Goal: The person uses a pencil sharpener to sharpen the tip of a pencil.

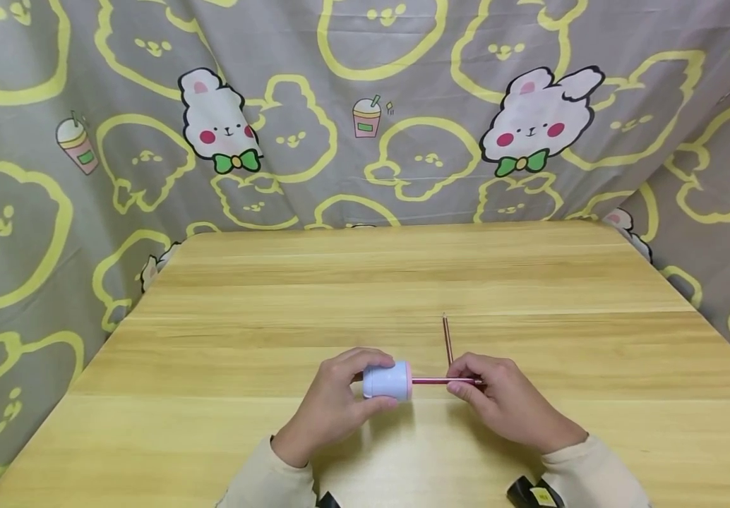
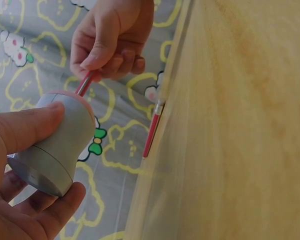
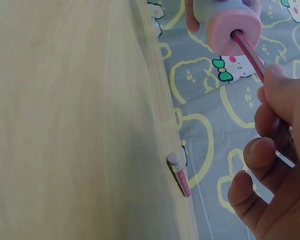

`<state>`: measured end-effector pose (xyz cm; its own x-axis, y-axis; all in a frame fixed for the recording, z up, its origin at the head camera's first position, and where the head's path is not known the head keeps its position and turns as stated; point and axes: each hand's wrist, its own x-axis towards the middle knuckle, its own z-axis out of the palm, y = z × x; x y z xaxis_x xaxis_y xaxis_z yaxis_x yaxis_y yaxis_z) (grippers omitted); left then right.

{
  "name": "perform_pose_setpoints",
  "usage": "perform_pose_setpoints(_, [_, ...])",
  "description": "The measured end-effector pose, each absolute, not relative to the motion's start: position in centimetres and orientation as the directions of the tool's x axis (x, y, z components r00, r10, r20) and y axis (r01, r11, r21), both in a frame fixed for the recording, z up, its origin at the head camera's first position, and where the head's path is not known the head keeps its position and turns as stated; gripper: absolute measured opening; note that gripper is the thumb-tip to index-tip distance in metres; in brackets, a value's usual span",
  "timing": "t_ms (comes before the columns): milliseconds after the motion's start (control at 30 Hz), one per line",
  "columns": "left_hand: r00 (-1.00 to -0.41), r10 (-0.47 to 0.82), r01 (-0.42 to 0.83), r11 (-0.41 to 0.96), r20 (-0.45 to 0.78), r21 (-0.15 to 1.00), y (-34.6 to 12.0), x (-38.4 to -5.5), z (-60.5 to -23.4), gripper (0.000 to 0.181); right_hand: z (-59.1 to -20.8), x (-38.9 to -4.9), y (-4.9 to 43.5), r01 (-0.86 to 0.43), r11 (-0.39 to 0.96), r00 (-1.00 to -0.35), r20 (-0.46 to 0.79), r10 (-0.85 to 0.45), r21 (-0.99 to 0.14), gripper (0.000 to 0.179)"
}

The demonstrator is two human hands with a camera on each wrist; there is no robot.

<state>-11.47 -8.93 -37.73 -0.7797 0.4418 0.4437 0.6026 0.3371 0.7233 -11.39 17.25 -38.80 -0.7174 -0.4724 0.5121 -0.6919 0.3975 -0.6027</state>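
My left hand (image 1: 333,395) grips a light blue pencil sharpener (image 1: 387,381) with a pink end face, held sideways above the table. In the right wrist view a red pencil (image 3: 250,55) enters the round hole in that pink face (image 3: 222,37). My right hand (image 1: 507,398) pinches this pencil between thumb and forefinger, near its outer end. The pencil's inner tip is hidden inside the sharpener. Just beyond my right hand, a second red pencil (image 1: 447,339) lies on the table; the left wrist view shows this pencil (image 2: 152,132) too.
The wooden table (image 1: 276,303) spreads out under both hands. A grey curtain (image 1: 314,155) with yellow outlines and white bunny heads hangs behind it and along its sides. Dark straps or devices (image 1: 527,492) sit at the sleeve cuffs.
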Motion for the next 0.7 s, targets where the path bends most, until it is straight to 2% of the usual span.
perform_pose_setpoints(100, [-0.786,0.444,0.592,0.339,0.431,0.731,-8.87,-11.52,-37.69,0.041,-38.76,-11.45,17.33,-0.706,0.399,-0.705,0.529,-0.472,-0.585,0.019])
perform_pose_setpoints(400, [-0.797,0.441,0.576,0.351,0.413,0.738,-8.78,-11.50,-37.58,0.040,-39.00,-11.72,17.56,-0.733,0.417,-0.680,0.553,-0.482,-0.537,0.015])
perform_pose_setpoints(533, [-0.795,0.443,0.579,0.350,0.414,0.737,-8.74,-11.53,-37.53,0.041,-38.90,-11.57,17.57,-0.707,0.416,-0.705,0.521,-0.481,-0.572,0.010])
perform_pose_setpoints(700, [-0.789,0.449,0.586,0.344,0.419,0.734,-8.67,-11.56,-37.52,0.040,-38.86,-11.39,17.58,-0.670,0.416,-0.734,0.470,-0.490,-0.614,0.012])
